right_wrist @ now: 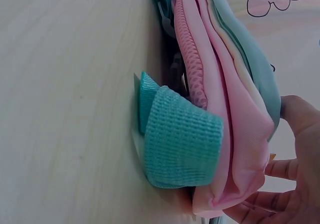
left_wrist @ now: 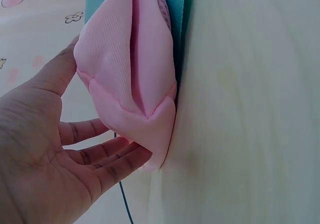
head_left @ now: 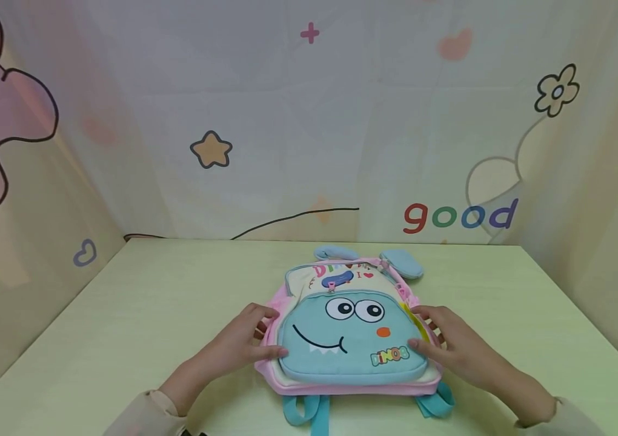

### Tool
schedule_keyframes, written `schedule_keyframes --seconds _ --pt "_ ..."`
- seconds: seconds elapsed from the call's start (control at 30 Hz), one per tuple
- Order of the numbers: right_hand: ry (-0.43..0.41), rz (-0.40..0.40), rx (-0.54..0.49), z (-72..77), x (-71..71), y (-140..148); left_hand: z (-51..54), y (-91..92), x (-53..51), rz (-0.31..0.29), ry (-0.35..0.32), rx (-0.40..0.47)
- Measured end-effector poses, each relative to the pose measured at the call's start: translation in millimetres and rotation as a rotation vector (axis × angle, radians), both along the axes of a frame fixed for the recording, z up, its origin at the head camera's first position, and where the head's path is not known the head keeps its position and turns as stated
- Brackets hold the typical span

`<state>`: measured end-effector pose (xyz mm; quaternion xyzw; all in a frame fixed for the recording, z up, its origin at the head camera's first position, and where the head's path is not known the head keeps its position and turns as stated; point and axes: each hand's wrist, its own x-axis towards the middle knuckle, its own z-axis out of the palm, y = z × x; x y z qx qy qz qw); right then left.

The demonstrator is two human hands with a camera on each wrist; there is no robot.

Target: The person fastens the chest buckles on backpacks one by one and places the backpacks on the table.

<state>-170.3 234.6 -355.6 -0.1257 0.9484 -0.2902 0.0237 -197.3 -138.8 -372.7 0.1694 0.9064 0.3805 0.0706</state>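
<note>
A child's backpack [head_left: 352, 339] lies on its back with its blue dinosaur-face pocket up and its pink sides showing. My left hand [head_left: 235, 342] holds its left edge, thumb on the front and bent fingers along the side. Up close in the left wrist view, those fingers touch the pink side panel [left_wrist: 125, 78]. At the opposite edge, my right hand [head_left: 458, 342] grips the bag in the same way, beside a yellow strip [head_left: 417, 322]. The right wrist view shows a looped teal strap [right_wrist: 185, 139] near the bag's bottom; the right fingertips are partly hidden behind the bag.
The bag rests on a pale green table [head_left: 178, 290]. Two blue padded flaps [head_left: 403, 264] stick out past its top, and teal straps [head_left: 300, 410] trail toward the near edge. A printed curtain [head_left: 287, 121] hangs behind the table and along its sides.
</note>
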Motion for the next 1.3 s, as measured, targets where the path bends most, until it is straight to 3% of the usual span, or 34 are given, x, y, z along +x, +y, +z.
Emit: schedule_keyframes --seconds 0.2,0.43,0.8,0.9,1.17,1.3 --pt "0.001 0.005 -0.023 -3.3 1.7 -1.2 -3.6 3.4 0.9 0.034 -0.036 0.082" --pt "-0.048 -0.039 -0.041 -11.3 3.4 -1.7 -9.2 8.0 2.3 0.024 -0.006 0.144" --pt "-0.023 -0.028 -0.076 -11.4 3.5 -5.1 3.8 9.8 10.7 0.079 0.066 0.185" --pt "-0.028 -0.019 -0.107 -11.5 3.6 -7.3 10.6 6.3 12.5 0.07 0.122 0.187" --pt "-0.051 0.003 -0.195 -16.1 3.9 -14.0 26.1 -4.6 13.9 -0.02 0.352 0.22" --pt "-0.075 -0.01 -0.219 -16.9 3.5 -17.4 37.1 -2.1 12.6 -0.05 0.413 0.216"
